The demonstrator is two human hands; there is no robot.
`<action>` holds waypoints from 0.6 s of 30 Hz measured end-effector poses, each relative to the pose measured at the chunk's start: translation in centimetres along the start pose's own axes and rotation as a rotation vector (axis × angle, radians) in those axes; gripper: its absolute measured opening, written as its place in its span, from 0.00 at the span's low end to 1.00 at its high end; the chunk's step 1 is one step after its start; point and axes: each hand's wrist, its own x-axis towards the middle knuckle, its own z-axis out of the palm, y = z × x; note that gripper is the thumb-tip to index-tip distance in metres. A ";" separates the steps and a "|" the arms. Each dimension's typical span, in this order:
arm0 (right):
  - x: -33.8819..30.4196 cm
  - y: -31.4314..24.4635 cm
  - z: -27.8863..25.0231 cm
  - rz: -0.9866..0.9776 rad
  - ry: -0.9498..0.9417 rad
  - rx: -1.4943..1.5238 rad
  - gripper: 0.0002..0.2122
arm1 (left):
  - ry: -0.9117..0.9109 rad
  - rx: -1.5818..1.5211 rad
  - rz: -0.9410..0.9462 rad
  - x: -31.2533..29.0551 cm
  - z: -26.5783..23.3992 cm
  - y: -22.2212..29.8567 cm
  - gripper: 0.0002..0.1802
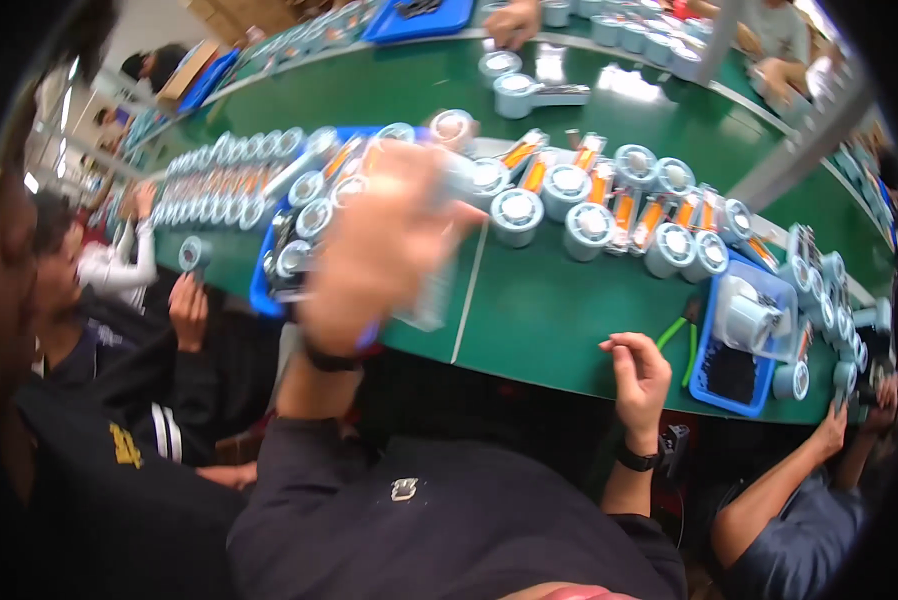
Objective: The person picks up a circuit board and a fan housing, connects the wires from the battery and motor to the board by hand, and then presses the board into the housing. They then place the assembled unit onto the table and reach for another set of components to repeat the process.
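My left hand (384, 245) is smeared by motion, raised over the table's left part. Its fingers reach toward the light blue handheld fan bodies (517, 212), and a pale blue blur shows beside the fingertips. Whether it holds that cannot be told. By the table's front edge, my right hand (639, 378) has its fingers curled in and its thumb close against them; nothing shows in them. Green-handled pliers (681, 338) lie just right of it. The fan bodies have round heads, and many have orange strips along their handles.
A blue tray (259, 275) of fan parts stands left, partly behind my left arm. At the right, another blue tray (704, 385) holds a clear box (764, 345) and small black parts. A grey post (799, 150) rises at the right. Co-workers sit on both sides and across the green table (529, 330).
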 end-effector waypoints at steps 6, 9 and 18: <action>-0.4 1.5 -0.6 0.006 0.011 0.031 0.07 | -0.285 -0.080 -0.204 -5.1 12.2 4.0 0.41; 0.0 2.0 -0.6 -0.021 -0.022 -0.007 0.07 | -0.058 -0.172 -0.115 -6.2 11.3 3.7 0.42; 0.0 1.7 -1.1 -0.060 -0.057 0.014 0.07 | 0.074 0.319 -0.843 -10.4 -6.7 -21.3 0.16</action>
